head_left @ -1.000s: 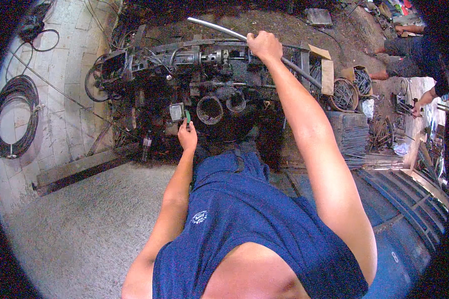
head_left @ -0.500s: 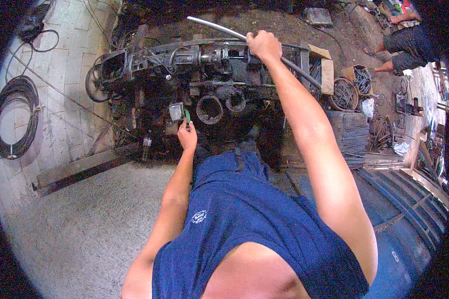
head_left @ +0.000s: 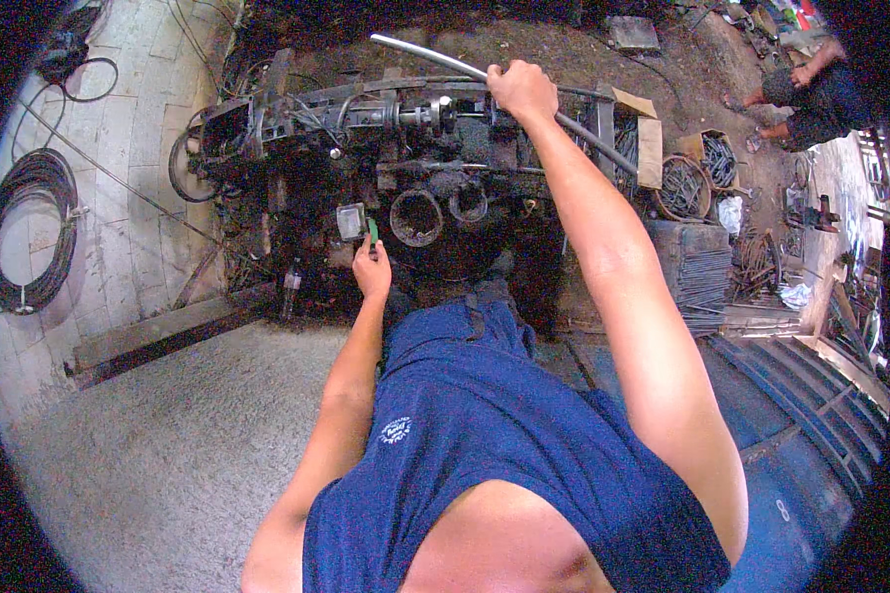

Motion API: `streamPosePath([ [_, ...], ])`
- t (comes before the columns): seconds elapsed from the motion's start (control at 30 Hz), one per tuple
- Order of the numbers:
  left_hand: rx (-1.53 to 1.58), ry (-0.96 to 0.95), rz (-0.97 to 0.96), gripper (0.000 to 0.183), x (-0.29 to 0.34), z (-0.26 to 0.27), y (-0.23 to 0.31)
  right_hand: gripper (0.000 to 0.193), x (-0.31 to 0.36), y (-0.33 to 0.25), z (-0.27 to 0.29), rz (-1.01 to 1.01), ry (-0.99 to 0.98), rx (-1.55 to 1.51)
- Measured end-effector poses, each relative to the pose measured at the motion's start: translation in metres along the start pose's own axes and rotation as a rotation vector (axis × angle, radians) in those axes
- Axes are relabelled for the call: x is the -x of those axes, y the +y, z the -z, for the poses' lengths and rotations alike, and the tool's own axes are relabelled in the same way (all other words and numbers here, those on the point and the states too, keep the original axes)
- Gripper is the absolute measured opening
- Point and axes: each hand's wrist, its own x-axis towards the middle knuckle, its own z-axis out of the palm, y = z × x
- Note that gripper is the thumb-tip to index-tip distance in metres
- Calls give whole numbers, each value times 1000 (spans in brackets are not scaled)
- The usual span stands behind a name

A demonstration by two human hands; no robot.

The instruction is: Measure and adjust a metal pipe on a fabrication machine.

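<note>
My right hand (head_left: 523, 91) is closed around a long metal bar (head_left: 427, 53). The bar slants over the far side of a long dark machine (head_left: 311, 124), its bright end up to the left and its other end down to the right. Nearer to me, my left hand (head_left: 371, 269) pinches a small green piece with a dark lower part (head_left: 373, 233); its exact kind is too small to make out. Just beside that piece is a pale, clear-looking box (head_left: 350, 222). Right of my left hand, two round openings (head_left: 416, 217) show below the machine's shiny shaft part (head_left: 435, 114).
A round basket of metal pieces (head_left: 684, 188) and an open carton of bolts or rods (head_left: 717, 158) stand at right, behind stacked rods (head_left: 700, 282). Coiled black hose (head_left: 32, 232) lies far left. A bottle (head_left: 292, 287) stands near the machine. Another person (head_left: 811, 94) is at upper right.
At upper right the other person has shifted, and their hand now shows by their knee. The shiny part on the machine's shaft looks slightly different. My two hands stay in nearly the same places.
</note>
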Motion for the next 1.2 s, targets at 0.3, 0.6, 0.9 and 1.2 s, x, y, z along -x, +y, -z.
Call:
streamPosePath([
  [0.3, 5, 12, 2, 39, -1, -1, 0, 54, 1, 2, 0, 10, 29, -22],
  [0.6, 36, 2, 22, 37, -2, -4, -6, 54, 1, -2, 1, 18, 7, -2],
  [0.9, 2, 8, 5, 38, -3, -5, -7, 55, 1, 0, 0, 43, 29, -8],
  [1.2, 27, 9, 11, 38, -2, -4, -4, 57, -1, 1, -1, 23, 20, -6],
])
